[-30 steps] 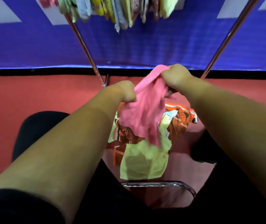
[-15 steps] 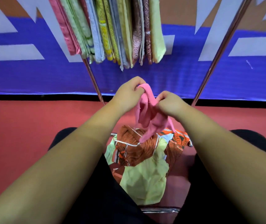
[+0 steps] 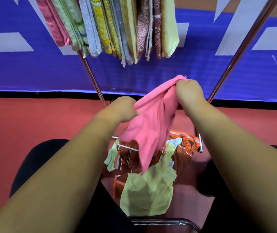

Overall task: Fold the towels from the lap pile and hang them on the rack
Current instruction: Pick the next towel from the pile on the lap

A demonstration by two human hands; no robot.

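A pink towel [image 3: 152, 125] hangs between both hands above my lap. My left hand [image 3: 122, 109] grips its lower left edge, and my right hand [image 3: 189, 93] grips its upper corner, higher and farther away. Its loose end droops over the pile beneath: a pale yellow-green towel [image 3: 147, 190] and an orange-brown patterned cloth [image 3: 183, 147]. Several folded towels [image 3: 114, 26] hang side by side on the rack at the top of the view. The rack's metal legs [image 3: 92, 79] slant down on either side of my hands.
A blue and white banner [image 3: 151, 71] stands behind the rack. The floor [image 3: 33, 123] is red. My knees in dark trousers [image 3: 38, 158] flank the pile. A chrome chair bar [image 3: 164, 221] runs along below it.
My hands, close together half a second ago, have pulled apart and spread the pink towel. The right hand has moved up and right, the left down and left.
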